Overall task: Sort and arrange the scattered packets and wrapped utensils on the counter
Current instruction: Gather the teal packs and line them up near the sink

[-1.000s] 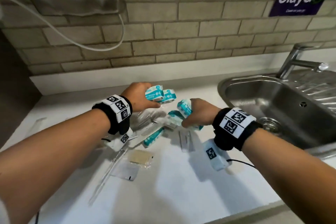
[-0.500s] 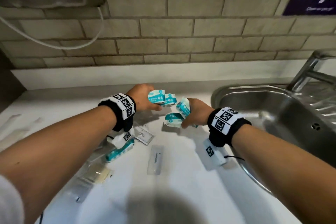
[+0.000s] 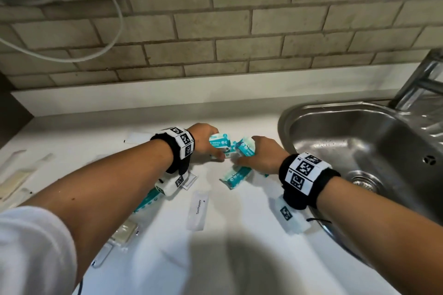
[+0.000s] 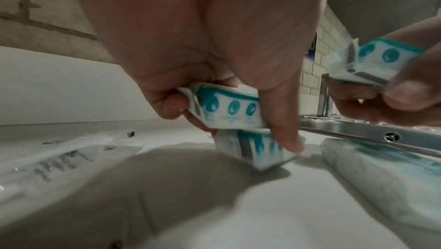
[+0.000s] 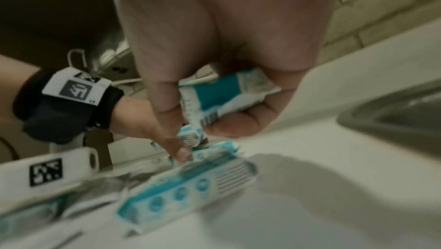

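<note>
Both hands work over teal-and-white wipe packets on the white counter (image 3: pixel 239 258). My left hand (image 3: pixel 206 141) grips one teal packet (image 4: pixel 229 109), and its thumb presses a second packet (image 4: pixel 260 151) onto the counter. My right hand (image 3: pixel 261 155) holds another teal packet (image 5: pixel 226 96) in curled fingers; its thumb touches a packet on the counter. A loose teal packet (image 3: pixel 236 176) lies just below the right hand. A white toothpaste sachet (image 3: pixel 198 208) lies nearer me. Another teal packet (image 3: pixel 148 199) shows under the left forearm.
A steel sink (image 3: pixel 359 151) with its tap (image 3: pixel 422 84) fills the right side, its rim beside my right wrist. Clear-wrapped utensils and small sachets (image 3: pixel 21 175) lie along the counter's left. A brick wall (image 3: pixel 215 43) backs the counter.
Both hands have lowered toward the counter and come closer together, still holding their teal packets. The camera has shifted, so the sink looks nearer.
</note>
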`<state>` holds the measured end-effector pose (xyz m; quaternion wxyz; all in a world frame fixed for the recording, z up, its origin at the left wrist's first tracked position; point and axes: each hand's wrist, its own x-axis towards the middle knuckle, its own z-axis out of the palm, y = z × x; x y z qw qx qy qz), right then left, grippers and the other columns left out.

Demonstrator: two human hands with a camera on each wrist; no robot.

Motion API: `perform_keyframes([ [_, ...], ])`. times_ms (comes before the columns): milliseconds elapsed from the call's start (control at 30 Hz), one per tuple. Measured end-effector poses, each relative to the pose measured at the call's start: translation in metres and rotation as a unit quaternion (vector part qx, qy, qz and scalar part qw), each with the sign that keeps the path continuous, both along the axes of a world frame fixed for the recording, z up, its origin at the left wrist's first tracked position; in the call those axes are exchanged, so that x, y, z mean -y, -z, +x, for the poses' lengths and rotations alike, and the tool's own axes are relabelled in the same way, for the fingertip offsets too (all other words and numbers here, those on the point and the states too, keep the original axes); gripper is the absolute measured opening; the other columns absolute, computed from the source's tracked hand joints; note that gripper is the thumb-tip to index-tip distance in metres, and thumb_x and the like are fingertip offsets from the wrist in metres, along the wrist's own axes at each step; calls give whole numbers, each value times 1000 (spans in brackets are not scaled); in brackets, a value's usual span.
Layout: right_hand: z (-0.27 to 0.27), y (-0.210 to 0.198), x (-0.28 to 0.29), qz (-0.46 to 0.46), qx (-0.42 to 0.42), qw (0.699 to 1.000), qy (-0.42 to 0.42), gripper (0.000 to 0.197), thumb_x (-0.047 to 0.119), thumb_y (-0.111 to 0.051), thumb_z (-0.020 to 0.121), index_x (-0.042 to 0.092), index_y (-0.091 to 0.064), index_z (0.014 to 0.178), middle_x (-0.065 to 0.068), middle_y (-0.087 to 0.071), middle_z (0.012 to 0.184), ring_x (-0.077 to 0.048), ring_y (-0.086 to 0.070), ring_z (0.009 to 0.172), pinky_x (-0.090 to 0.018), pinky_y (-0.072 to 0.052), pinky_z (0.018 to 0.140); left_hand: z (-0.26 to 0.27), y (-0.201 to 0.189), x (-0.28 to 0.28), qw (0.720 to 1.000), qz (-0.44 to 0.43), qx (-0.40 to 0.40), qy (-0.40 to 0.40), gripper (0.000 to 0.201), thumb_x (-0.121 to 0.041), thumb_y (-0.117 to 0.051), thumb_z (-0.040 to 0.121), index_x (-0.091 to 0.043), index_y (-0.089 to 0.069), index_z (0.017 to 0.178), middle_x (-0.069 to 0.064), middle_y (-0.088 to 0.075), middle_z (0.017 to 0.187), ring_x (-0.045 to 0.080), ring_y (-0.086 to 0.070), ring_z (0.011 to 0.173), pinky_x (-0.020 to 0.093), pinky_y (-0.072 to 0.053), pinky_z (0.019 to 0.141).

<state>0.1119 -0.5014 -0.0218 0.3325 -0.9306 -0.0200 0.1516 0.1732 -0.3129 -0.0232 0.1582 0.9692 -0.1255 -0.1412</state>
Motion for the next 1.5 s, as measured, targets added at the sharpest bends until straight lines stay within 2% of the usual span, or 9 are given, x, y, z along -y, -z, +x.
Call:
perform_keyframes([
  [167, -8, -2, 20, -56, -17, 990, -127, 59, 25, -79, 72, 18, -34, 109, -3, -63, 96, -18, -64, 75, -27, -53, 51, 18, -2, 2, 997, -69, -25, -23, 47, -40, -75, 76, -19, -52, 111, -1, -64, 96, 16, -60, 81, 26, -43, 67],
  [367, -20, 2, 13, -194, -29, 939, -283, 52, 35, -81, 65, 25, -53, 108, 6, -54, 111, -17, -56, 99, -36, -53, 87, 37, -1, 16, 996, -64, -24, -61, 22, -17, -48, 93, -14, -31, 107, 4, -49, 80, 19, -47, 67, 30, -34, 56],
  [700, -10, 12, -17, -133, 66, 961, -234, 54, 30, -87, 61, 25, -50, 100, 5, -54, 106, -19, -54, 95, -36, -52, 83, 44, 6, 2, 997, -23, -76, 3, 32, -9, -61, 90, -12, -58, 122, 10, -61, 121, 20, -57, 95, 29, -46, 86],
  [900, -3, 16, -33, -176, 107, 966, -156, 101, 48, -85, 56, 21, -36, 140, 0, -39, 133, -21, -39, 119, -39, -48, 96, 41, 6, -14, 998, 22, -64, -6, 54, -40, -60, 91, -28, -46, 142, 13, -46, 143, 30, -51, 124, 35, -38, 108],
  [967, 2, 16, -33, -185, 88, 970, -129, 93, 52, -83, 58, 21, -43, 136, 1, -43, 126, -19, -42, 114, -38, -49, 94, 40, 5, -19, 998, 35, -53, -27, 59, -47, -59, 89, -22, -46, 141, 13, -50, 139, 30, -53, 122, 35, -41, 104],
  [1100, 9, 18, -41, -183, 67, 977, -90, 84, 56, -82, 56, 19, -51, 125, -1, -44, 116, -20, -46, 106, -38, -51, 91, 31, 3, -18, 984, -79, -107, -115, 46, -42, -62, 90, -16, -52, 126, 5, -65, 79, 17, -58, 59, 21, -47, 49],
  [1167, 14, 17, -46, -171, 48, 981, -76, 87, 60, -83, 52, 19, -52, 122, -1, -44, 113, -20, -49, 102, -38, -52, 90, 29, 3, -16, 981, -105, -94, -131, 41, -36, -63, 90, -16, -53, 124, 2, -64, 74, 11, -52, 49, 13, -38, 35],
  [1333, 40, 0, -32, -105, 19, 993, -42, 90, 67, -77, 58, 19, -51, 129, -2, -48, 118, -18, -55, 99, -31, -48, 91, 33, 6, -22, 975, -157, -50, -148, 47, -32, -67, 88, -15, -55, 130, 7, -71, 94, 21, -65, 65, 22, -50, 52],
  [1500, 74, -5, -18, -93, -5, 995, -26, 81, 37, -73, 82, 18, -31, 149, -7, -36, 148, -26, -51, 124, -33, -42, 102, 38, 11, -19, 947, -243, -99, -184, 46, -15, -68, 88, -10, -54, 132, 13, -69, 81, 19, -63, 58, 28, -59, 61],
])
